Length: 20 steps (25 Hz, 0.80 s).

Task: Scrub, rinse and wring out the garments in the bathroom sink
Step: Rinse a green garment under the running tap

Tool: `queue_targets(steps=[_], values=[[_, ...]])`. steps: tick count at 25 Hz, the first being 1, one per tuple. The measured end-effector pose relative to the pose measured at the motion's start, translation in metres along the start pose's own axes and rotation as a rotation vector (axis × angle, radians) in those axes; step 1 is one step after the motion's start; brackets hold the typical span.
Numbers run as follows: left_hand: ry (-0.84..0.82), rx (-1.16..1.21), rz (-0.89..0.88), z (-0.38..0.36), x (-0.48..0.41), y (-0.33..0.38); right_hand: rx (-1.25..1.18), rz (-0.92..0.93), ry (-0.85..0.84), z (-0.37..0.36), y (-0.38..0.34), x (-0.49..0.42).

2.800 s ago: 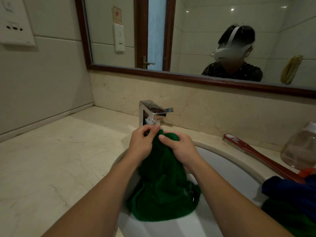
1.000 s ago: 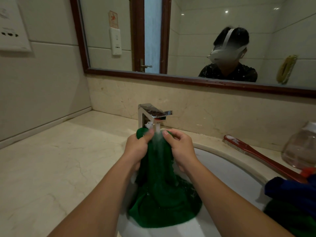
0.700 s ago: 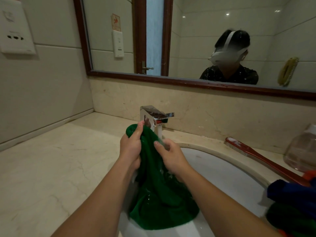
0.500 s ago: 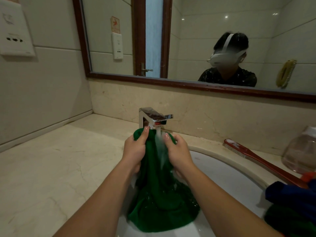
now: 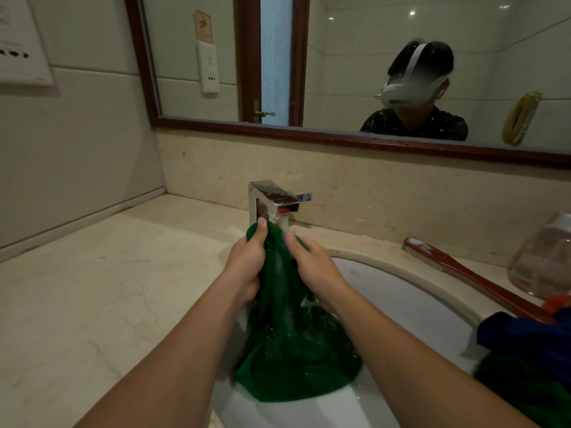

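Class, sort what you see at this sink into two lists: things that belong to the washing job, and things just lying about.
Job: left hand and right hand, both gripping the green garment; tap; sink; blue garment, waiting; red brush, idle, likely for scrubbing.
Lying about: clear bottle; wall socket.

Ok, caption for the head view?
Rinsing: left hand and right hand hold the green garment under the running tap over the sink.

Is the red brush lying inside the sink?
No, the red brush lies on the counter behind the sink, outside its basin.
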State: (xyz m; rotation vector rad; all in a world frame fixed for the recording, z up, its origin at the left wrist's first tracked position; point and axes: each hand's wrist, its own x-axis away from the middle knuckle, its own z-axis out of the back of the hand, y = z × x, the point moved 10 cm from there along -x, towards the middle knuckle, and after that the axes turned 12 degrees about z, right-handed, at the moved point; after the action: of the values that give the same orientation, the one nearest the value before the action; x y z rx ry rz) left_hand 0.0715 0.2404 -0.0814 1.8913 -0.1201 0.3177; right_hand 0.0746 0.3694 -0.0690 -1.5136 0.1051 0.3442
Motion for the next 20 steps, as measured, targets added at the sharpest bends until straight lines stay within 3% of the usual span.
queue_targets(steps=[3,6,11,14,18,20], values=[[0.052,0.005,0.002,0.007,0.002,0.003,0.086,0.087,-0.068,-0.012,-0.007,0.001],[0.105,-0.074,-0.048,0.008,0.005,0.007,0.154,0.082,0.072,0.01,-0.006,-0.005],[0.033,-0.17,-0.028,-0.004,0.009,-0.002,0.144,0.11,0.282,0.044,-0.008,-0.009],[0.089,-0.111,-0.044,0.006,0.009,0.002,0.101,0.1,0.244,0.038,-0.007,-0.009],[0.069,0.0,0.013,0.011,0.009,-0.001,0.045,0.083,0.052,0.008,-0.002,-0.001],[0.044,-0.02,0.019,0.007,0.009,-0.003,0.024,0.076,0.081,0.009,0.0,0.0]])
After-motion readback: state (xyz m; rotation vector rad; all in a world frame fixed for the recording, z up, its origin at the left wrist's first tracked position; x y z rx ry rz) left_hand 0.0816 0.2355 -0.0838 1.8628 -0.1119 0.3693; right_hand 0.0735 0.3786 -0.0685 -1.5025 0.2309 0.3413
